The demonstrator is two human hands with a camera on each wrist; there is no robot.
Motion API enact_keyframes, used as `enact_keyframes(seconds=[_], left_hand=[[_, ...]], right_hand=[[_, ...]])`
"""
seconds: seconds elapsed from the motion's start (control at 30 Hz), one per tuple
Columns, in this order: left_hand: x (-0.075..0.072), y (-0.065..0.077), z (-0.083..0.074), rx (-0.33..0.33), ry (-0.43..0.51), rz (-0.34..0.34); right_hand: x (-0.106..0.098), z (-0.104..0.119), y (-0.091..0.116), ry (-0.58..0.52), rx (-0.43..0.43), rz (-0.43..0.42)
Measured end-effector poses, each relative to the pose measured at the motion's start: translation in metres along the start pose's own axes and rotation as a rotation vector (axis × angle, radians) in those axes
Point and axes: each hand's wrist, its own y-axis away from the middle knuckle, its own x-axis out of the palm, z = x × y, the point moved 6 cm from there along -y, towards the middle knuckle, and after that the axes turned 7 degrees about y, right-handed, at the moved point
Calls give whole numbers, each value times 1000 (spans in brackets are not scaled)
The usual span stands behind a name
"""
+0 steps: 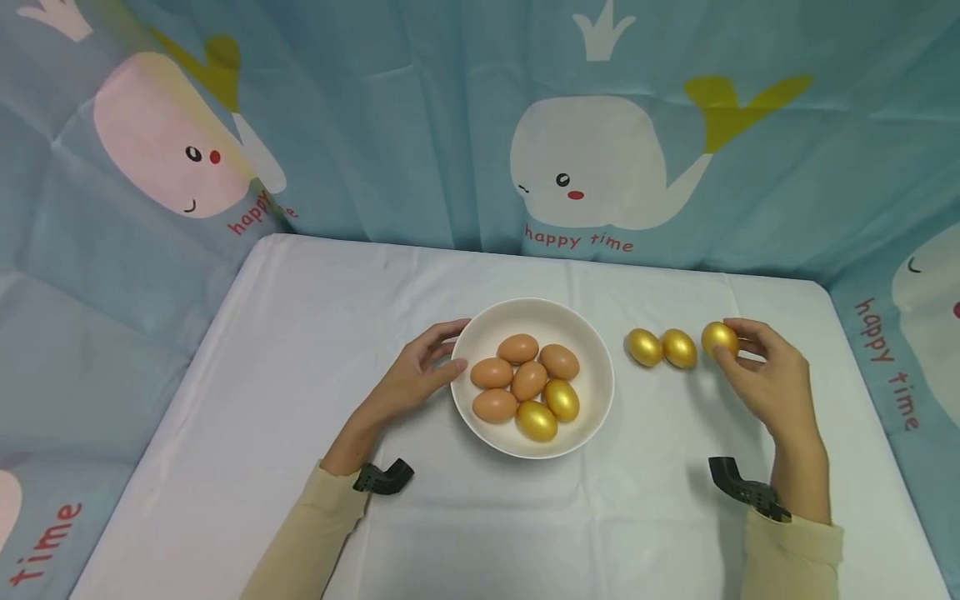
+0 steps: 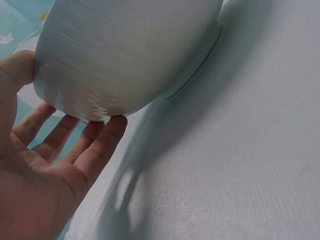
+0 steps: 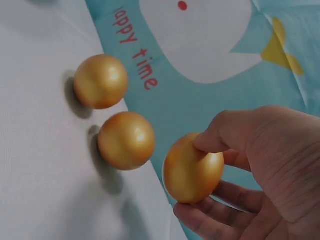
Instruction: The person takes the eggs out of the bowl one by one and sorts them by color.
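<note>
A white bowl (image 1: 592,408) stands on the table with several brown eggs (image 1: 517,348) and two golden eggs (image 1: 537,421) inside. My left hand (image 1: 422,367) touches the left side of this bowl. In the left wrist view, its spread fingertips and thumb rest against the bowl's outer wall (image 2: 125,55). Right of the bowl, my right hand (image 1: 768,371) holds a golden egg (image 3: 190,170) between thumb and fingers, raised off the cloth. Two more golden eggs, one on the left (image 1: 644,347) and one on the right (image 1: 679,347), lie side by side between the bowl and that hand.
A white cloth (image 1: 300,333) covers the table. Behind it and at both sides hangs a blue curtain (image 1: 442,125) printed with whales. Each wrist carries a black band mount, one on the left (image 1: 385,477) and one on the right (image 1: 742,487).
</note>
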Motion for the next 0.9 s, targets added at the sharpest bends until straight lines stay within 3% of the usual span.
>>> enact_keyframes(seconds=[0.37, 0.9], left_hand=[[-2, 0, 0, 2, -3, -2], [0, -2, 0, -6, 17, -8]], right_hand=[[12, -13, -3, 70, 87, 61], [21, -19, -4, 93, 92, 161]])
